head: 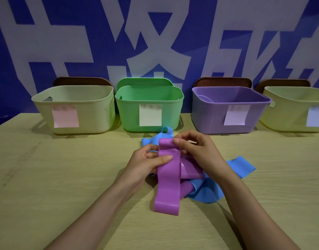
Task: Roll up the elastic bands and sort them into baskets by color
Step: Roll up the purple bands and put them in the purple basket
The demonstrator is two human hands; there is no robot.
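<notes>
No text was legible. Pink note (pixel 65 117) on left yellow basket (pixel 93 112), white note (pixel 150 115) on green basket (pixel 129 114), lilac note (pixel 236 115) on purple basket (pixel 209 116), pale note (pixel 315 117) on right yellow basket (pixel 285 114): handwriting was too faint. Large white wall characters (pixel 64 42) were cropped and unreadable.

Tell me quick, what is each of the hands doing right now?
Left hand: pinching the purple band at its side.
Right hand: pinching the same band's top end.

I see a purple band (pixel 166 186) over blue bands (pixel 207 194) at centre; behind, a yellow basket (pixel 46 107) at left, a green basket (pixel 129 112), a purple basket (pixel 209 114); a blue-and-white wall (pixel 64 33).
</notes>
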